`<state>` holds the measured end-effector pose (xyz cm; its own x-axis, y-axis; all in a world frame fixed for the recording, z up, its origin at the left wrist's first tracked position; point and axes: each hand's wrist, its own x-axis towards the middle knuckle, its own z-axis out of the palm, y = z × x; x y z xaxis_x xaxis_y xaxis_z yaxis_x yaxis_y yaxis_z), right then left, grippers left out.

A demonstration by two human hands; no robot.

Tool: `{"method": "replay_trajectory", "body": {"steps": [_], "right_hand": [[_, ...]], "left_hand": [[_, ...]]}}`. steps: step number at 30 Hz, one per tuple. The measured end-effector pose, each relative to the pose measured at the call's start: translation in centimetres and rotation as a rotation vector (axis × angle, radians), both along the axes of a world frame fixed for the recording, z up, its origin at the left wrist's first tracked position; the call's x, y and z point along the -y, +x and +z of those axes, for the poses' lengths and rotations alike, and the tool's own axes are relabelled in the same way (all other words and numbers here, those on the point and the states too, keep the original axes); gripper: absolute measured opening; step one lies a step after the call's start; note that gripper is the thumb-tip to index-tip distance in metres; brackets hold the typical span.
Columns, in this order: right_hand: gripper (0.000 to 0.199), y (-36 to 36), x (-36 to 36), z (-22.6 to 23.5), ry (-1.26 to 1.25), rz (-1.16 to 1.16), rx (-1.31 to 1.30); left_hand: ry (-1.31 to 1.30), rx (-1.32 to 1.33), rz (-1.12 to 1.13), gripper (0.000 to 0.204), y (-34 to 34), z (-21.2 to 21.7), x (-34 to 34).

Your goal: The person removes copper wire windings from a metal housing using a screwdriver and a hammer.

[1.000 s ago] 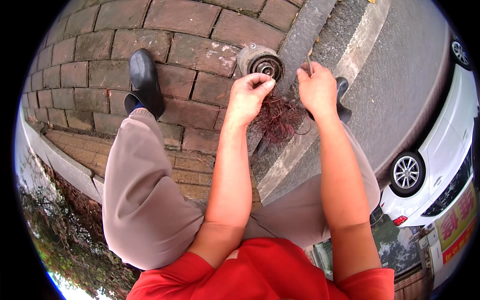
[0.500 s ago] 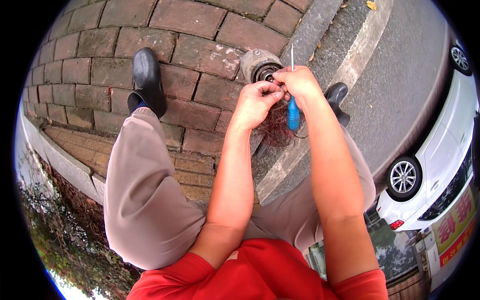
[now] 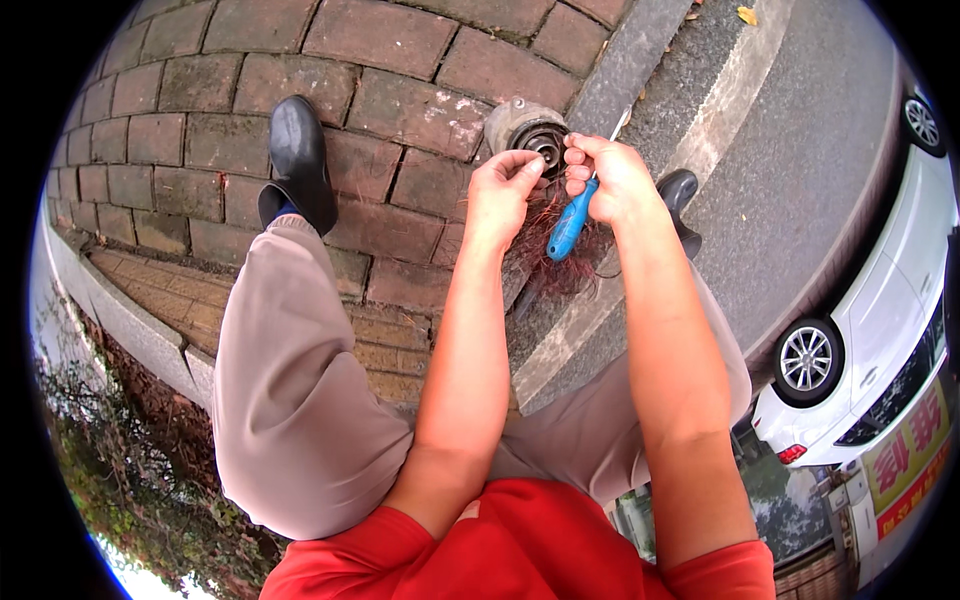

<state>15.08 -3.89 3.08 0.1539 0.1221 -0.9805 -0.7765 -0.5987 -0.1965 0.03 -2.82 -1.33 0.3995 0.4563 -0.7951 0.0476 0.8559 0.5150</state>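
Observation:
A grey round metal housing [image 3: 503, 122], perhaps part of a motor, lies on the paving by the kerb. Its dark ringed opening faces me. Below it spreads a tangle of thin reddish strands [image 3: 583, 262], like fine wire. My left hand [image 3: 498, 198] is at the opening's lower left, thumb and fingertips pinched together; I cannot make out what is between them. My right hand [image 3: 612, 180] is closed around a screwdriver [image 3: 572, 220] at the opening's right. Its blue handle slants down and left, its metal shaft up and right. The right fingertips curl close to the rim.
Red-brown paving bricks [image 3: 225, 140] stretch to the left, bounded by a grey kerb [image 3: 625, 60]. My black shoes stand either side: the left shoe [image 3: 297, 155] on bricks, the right shoe [image 3: 680, 195] on the asphalt road [image 3: 770, 190]. A white car [image 3: 865, 330] stands far right.
My hands have drawn apart, uncovering more of the housing's opening. The screwdriver has turned from nearly upright to slanted, its handle end swinging left.

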Motion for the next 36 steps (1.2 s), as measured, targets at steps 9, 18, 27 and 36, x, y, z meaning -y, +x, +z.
{"method": "replay_trajectory", "body": {"steps": [9,18,27,36], "right_hand": [[0.020,-0.4,1.0,0.7,-0.061,0.005,-0.127],[0.017,-2.1,0.7,1.6,-0.001,0.053,0.366],[0.019,-2.5,2.5,2.8,-0.003,0.139,0.507],[0.030,-2.3,5.3,3.0,0.001,0.263,0.586]], "left_hand": [[0.327,-0.075,-0.047,0.023,1.9,-0.4,0.4],[0.487,-0.373,-0.175,0.027,3.2,0.4,0.7],[0.562,-0.432,-0.142,0.019,3.6,-0.2,1.1],[0.582,-0.467,-0.180,0.012,4.0,0.3,0.9]]}}
